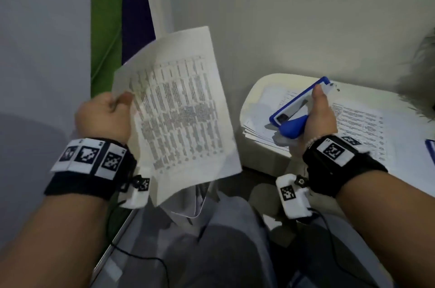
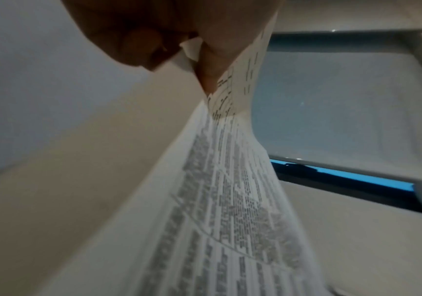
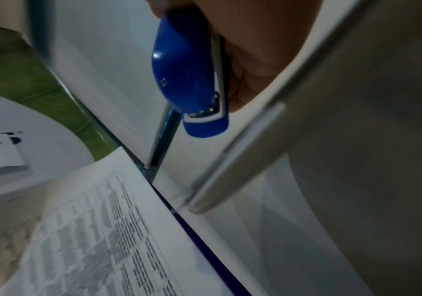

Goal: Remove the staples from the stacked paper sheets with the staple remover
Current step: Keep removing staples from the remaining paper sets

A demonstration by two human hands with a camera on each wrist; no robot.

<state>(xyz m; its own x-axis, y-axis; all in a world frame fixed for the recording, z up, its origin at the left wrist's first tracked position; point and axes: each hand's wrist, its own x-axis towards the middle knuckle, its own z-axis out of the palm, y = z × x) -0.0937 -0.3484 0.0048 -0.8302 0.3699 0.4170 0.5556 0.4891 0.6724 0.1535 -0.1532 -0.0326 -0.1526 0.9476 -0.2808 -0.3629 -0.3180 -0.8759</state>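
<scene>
Head view: the left hand (image 1: 103, 118) has its grip closed on an edge of the stapled sheets (image 1: 181, 111), held in the air beyond the desk's (image 1: 256, 91) left edge. The right hand (image 1: 321, 120) has its grip wrapped round the blue staple remover (image 1: 294, 111), above the paper pile (image 1: 357, 123) by the near-left corner. The tool's long axis slants from that corner toward the far edge. Right wrist view shows its metal mouth (image 3: 208, 112) past the fingers. Tool and sheets are well apart, so this looks like the approach. Next, that mouth must meet the staple, which I cannot see.
</scene>
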